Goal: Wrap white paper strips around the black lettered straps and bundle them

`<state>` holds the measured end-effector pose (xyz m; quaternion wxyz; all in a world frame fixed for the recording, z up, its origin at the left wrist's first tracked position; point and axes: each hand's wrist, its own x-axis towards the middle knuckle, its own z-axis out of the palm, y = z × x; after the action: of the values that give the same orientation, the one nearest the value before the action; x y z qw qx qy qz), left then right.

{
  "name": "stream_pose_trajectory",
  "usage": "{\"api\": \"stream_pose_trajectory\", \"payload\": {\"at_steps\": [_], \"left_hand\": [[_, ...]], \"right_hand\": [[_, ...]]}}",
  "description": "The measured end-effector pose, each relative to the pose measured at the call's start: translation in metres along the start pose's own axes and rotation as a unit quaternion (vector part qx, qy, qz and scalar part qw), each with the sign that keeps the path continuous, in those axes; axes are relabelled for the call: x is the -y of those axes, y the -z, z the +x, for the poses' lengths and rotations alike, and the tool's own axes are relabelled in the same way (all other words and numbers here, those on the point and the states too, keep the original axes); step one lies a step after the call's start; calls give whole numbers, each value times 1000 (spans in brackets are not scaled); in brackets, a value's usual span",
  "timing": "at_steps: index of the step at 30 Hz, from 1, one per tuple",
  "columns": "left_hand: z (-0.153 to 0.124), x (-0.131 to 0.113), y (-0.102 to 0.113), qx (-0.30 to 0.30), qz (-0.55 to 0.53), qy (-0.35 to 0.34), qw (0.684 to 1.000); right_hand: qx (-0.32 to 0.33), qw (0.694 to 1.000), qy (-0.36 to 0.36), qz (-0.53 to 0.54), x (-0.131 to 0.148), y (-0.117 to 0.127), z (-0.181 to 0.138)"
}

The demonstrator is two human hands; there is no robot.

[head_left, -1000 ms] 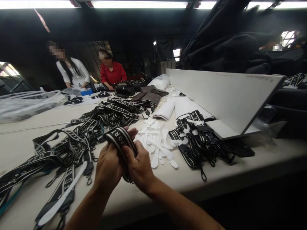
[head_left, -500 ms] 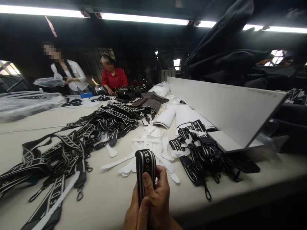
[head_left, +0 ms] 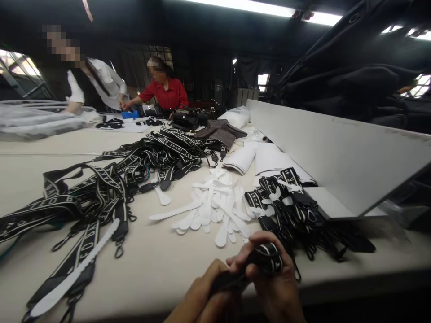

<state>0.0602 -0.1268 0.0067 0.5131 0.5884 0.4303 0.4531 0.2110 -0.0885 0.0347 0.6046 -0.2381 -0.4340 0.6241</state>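
Observation:
Both my hands hold a folded black-and-white lettered strap [head_left: 267, 259] low over the front of the table. My right hand [head_left: 278, 280] wraps its fingers round the folded loop. My left hand [head_left: 212, 289] grips the strap's darker lower part, and part of that hand is hidden by the strap and shadow. Just beyond my hands lies a pile of white notched plastic ties [head_left: 210, 206]. On the right is a heap of folded straps [head_left: 283, 211] with white ties round them. A tangle of loose straps [head_left: 134, 170] with metal clips spreads over the left.
A white L-shaped board [head_left: 330, 157] stands on the right of the table, beside rolled white sheets [head_left: 240, 157]. Brown quilted pieces [head_left: 220, 132] and black bags [head_left: 185, 120] lie farther back. Two people stand across the table, one in a red shirt [head_left: 167, 94]. Plastic wrapping [head_left: 33, 121] lies far left.
The strap has gone from upright to tilted over, and both hands have shifted right and turned. My view has tipped down. The person in red now reaches an arm toward the blue item.

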Motion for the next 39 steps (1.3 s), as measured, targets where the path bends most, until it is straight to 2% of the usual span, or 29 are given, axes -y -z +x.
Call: {"api": "stream_pose_trajectory", "payload": {"at_steps": [2, 3, 5, 7, 8, 10, 11, 13, 14, 15, 18, 21, 25, 28, 30, 31, 33, 35, 36, 39], "left_hand": [[10, -6, 10, -62, 64, -62, 994], [16, -10, 18, -95, 99, -98, 986], [30, -21, 39, -145, 144, -146, 968], [46, -36, 68, -190, 147, -155, 958], [55, -44, 85, -233, 130, -159, 951], [73, -61, 118, -320, 69, -202, 923], [82, -66, 133, -349, 27, -227, 909], [98, -70, 157, -351, -75, -243, 901], [104, -68, 166, -340, -118, -235, 903], [109, -62, 173, -328, -150, -220, 906], [114, -37, 181, -330, -174, -175, 911], [112, -18, 177, -320, -200, -131, 917], [110, -16, 172, -301, -209, -108, 924], [108, -21, 171, -307, -207, -116, 922], [104, -23, 169, -286, -230, -120, 923], [102, -25, 167, -264, -244, -121, 925], [98, -26, 158, -208, -262, -117, 935], [94, -28, 146, -148, -257, -100, 950], [93, -28, 140, -119, -248, -86, 958], [93, -27, 124, -58, -222, -46, 972]], "right_hand": [[-6, 993, 76, -92, 5, -2, 11], [6, 989, 90, -119, 8, -4, 22], [72, 988, 67, -120, 14, -8, 51], [152, 983, 18, -96, 17, -13, 87], [176, 978, 4, -112, 15, -16, 106], [183, 946, -3, -268, 3, -26, 141], [173, 909, -8, -379, -8, -31, 156], [149, 819, -26, -553, -34, -42, 179], [141, 786, -36, -601, -47, -47, 188], [133, 766, -43, -627, -60, -51, 194], [111, 732, -48, -671, -88, -59, 206], [107, 722, -45, -682, -100, -57, 213], [114, 752, -18, -649, -100, -50, 215], [57, 796, 47, -601, -86, -50, 210], [6, 821, 95, -563, -70, -52, 206], [-13, 836, 115, -536, -61, -54, 204], [-31, 892, 139, -429, -45, -58, 197], [-23, 956, 128, -264, -37, -62, 188], [-14, 978, 109, -180, -35, -63, 183], [15, 1000, 9, -23, -40, -67, 167]]}}
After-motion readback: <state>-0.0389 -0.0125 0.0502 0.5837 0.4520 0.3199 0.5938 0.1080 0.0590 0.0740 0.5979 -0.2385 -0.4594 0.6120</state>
